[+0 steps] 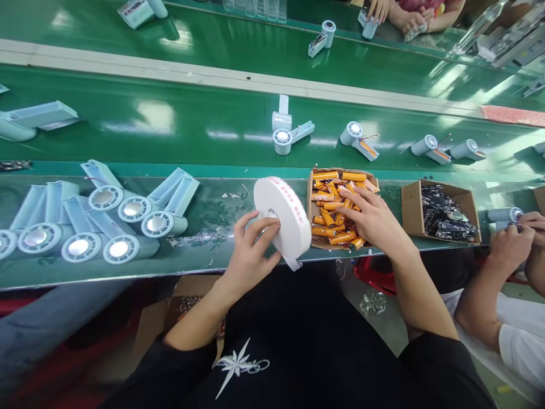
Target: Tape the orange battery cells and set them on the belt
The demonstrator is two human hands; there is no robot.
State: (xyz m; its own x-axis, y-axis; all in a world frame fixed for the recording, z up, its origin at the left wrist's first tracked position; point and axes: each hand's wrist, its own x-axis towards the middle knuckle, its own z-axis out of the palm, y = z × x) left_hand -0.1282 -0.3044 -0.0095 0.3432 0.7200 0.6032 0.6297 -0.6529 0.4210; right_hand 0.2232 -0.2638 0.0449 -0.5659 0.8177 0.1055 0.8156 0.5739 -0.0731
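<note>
My left hand grips a large white roll of tape printed with red marks, fingers at its hub and thumb low on its side. The roll stands tilted on its edge at the bench's front, a loose tape end hanging at the bottom. My right hand reaches over a cardboard box full of orange wrapped battery cells. Its fingers are stretched out and apart among the cells; no cell shows clearly held. To the left, several light-blue fan housings with open handles lie grouped on the bench.
A cardboard box of small circuit boards stands to the right, near a co-worker's hands. More housings lie on the green belt, one with an orange cell in its handle. Another person's hands are across the line.
</note>
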